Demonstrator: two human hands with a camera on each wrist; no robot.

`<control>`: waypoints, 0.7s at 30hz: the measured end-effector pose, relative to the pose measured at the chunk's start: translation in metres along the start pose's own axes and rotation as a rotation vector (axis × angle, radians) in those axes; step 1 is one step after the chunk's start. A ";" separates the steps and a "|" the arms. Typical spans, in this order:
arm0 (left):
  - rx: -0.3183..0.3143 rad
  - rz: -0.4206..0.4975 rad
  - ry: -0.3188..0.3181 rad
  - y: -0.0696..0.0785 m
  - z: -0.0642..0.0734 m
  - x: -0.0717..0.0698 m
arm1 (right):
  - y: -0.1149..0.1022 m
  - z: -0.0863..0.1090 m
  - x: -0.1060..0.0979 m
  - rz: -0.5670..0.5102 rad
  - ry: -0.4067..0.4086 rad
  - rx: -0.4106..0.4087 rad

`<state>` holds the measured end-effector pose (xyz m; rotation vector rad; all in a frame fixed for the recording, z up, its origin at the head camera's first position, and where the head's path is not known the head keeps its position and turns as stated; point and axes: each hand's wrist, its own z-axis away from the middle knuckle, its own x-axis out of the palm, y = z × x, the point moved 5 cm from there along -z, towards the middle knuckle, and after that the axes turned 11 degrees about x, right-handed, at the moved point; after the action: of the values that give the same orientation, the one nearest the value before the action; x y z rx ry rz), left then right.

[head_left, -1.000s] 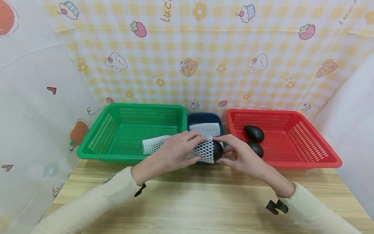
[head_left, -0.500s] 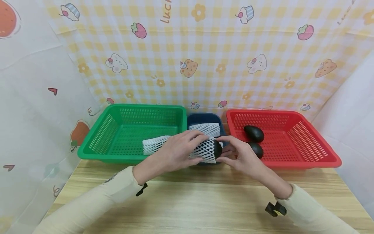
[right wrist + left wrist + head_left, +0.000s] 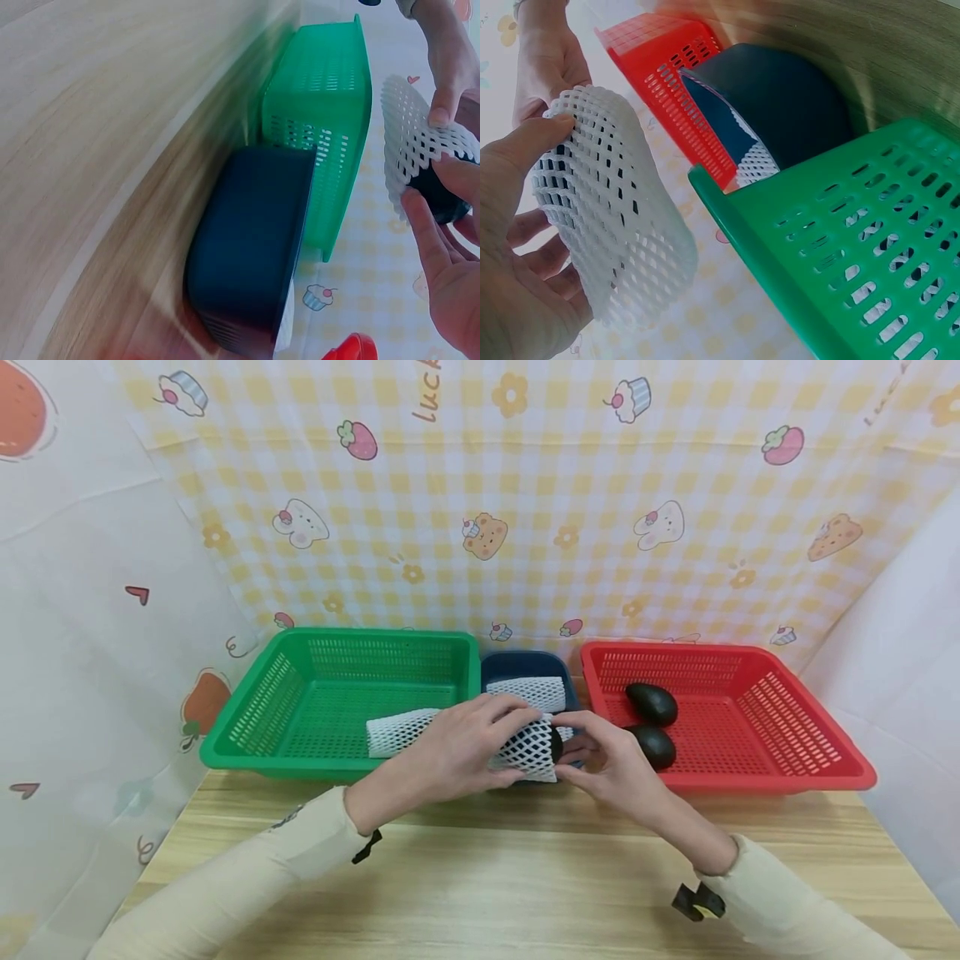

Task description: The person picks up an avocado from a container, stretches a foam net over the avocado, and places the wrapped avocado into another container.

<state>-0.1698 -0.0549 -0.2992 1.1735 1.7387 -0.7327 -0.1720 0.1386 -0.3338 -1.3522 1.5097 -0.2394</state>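
1. Head view: my left hand [image 3: 457, 747] wraps a foam net sleeve [image 3: 527, 753], just below and right of frame centre, dark fruit [image 3: 557, 745] mostly inside; my right hand [image 3: 611, 764] pinches the mesh rim by the fruit's bare end
2. Head view, around: navy bin [image 3: 528, 663] centre, spare sleeves [image 3: 536, 692] in it; red basket [image 3: 735, 718] right, two bare fruits [image 3: 652, 703]; green basket [image 3: 352, 693] left, another sleeve [image 3: 401, 732], filling unclear
3. Head view, step: looks like netting the fruit; next move probably calls for easing the rim over the last bare bit
4. Head view, writing: "luck" [image 3: 426, 393] top middle, cut off; faint lettering [image 3: 887, 393] top right unreadable; no brands seen
5. Left wrist view: sleeve at left, my left thumb and fingers clamped round it, dark showing through mesh
6. Right wrist view: fruit end at right edge, bare between my right thumb and fingers; no writing
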 end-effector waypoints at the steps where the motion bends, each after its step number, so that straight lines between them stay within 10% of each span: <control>1: 0.002 0.000 0.002 0.000 0.000 0.000 | 0.000 0.000 0.000 -0.001 0.006 -0.007; 21: 0.014 0.024 0.011 0.001 -0.002 0.006 | 0.005 -0.002 0.011 -0.068 0.073 0.028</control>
<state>-0.1699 -0.0504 -0.3036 1.2086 1.7280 -0.7262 -0.1744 0.1302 -0.3423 -1.3864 1.5162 -0.3550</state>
